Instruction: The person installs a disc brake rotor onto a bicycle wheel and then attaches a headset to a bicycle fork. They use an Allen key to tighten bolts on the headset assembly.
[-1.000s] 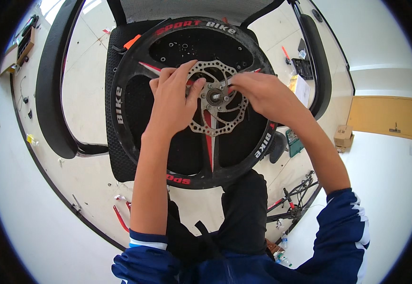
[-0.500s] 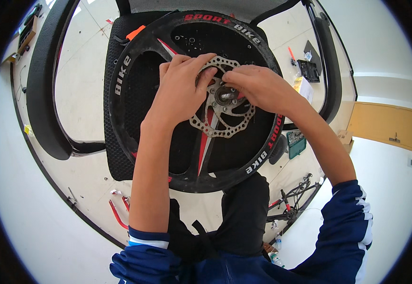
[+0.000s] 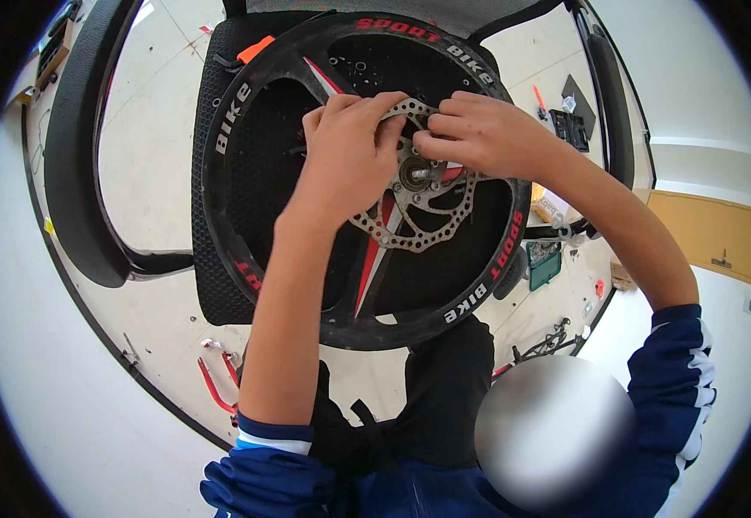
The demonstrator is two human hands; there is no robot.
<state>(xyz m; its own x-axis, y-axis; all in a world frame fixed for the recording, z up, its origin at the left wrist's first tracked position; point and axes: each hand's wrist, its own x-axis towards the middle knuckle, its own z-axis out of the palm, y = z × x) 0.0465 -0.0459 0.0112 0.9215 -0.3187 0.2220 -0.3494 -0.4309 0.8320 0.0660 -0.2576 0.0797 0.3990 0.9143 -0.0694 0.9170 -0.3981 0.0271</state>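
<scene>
While the wheel (image 3: 367, 272) lies flat on the black chair seat (image 3: 220, 289), I see two bare hands side by side, a little gap between them. The left hand (image 3: 350, 151) pinches the edge of the metal disc (image 3: 423, 240) full of holes, at the wheel's middle. The right hand (image 3: 483, 134) has curled fingers over the disc too; I can't tell if they grip anything. Something orange (image 3: 255, 49) sits just past the wheel's top left edge. Right of the wheel, a green box (image 3: 545, 266) is on the floor.
</scene>
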